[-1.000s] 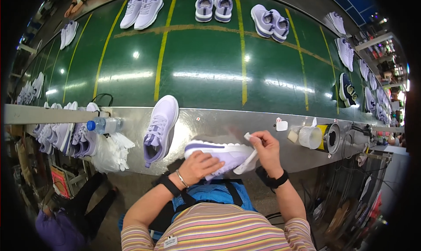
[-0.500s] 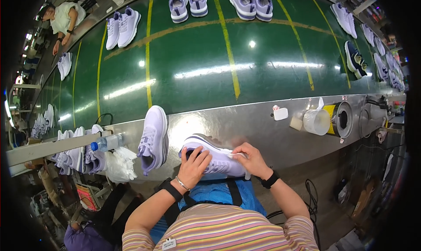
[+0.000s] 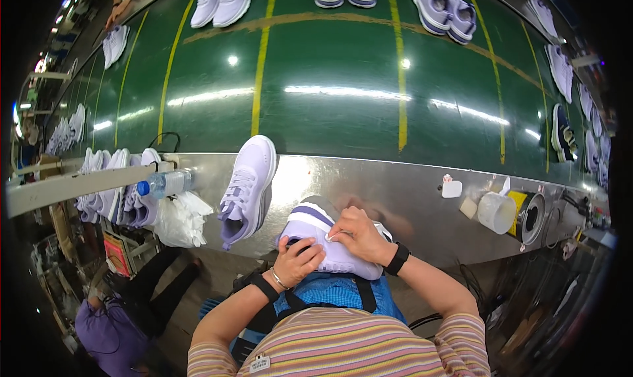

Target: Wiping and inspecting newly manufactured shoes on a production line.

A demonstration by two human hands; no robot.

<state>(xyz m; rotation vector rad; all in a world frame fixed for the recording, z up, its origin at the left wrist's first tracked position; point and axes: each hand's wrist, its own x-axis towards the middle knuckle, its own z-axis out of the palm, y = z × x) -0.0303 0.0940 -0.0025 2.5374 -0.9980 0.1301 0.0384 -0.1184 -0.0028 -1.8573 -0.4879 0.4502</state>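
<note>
A lavender sneaker (image 3: 339, 258) lies on its side at the metal table's near edge, its sole away from me. My left hand (image 3: 299, 265) grips it at the ankle opening, fingers curled over the collar. With bent fingers, my right hand (image 3: 361, 237) pinches a small white scrap (image 3: 329, 237) against the shoe's side, just above the white midsole; what the scrap is made of cannot be told. To the left, a second lavender sneaker (image 3: 247, 189) rests on the table, toe pointing away. My right hand covers part of the held shoe's sole edge.
Beyond the table runs a green belt (image 3: 330, 126) with yellow lines, carrying sneaker pairs (image 3: 442, 11). At right stand a white tub (image 3: 496, 212) and a yellow-banded can (image 3: 525, 215). Left are a water bottle (image 3: 165, 184), plastic bags (image 3: 181, 222) and several shoes (image 3: 115, 173). A person (image 3: 112, 327) sits lower left.
My right hand has moved left along the shoe, from near the toe to its middle. The shoe is tilted differently. The view has shifted, and the pairs on the belt appear farther right.
</note>
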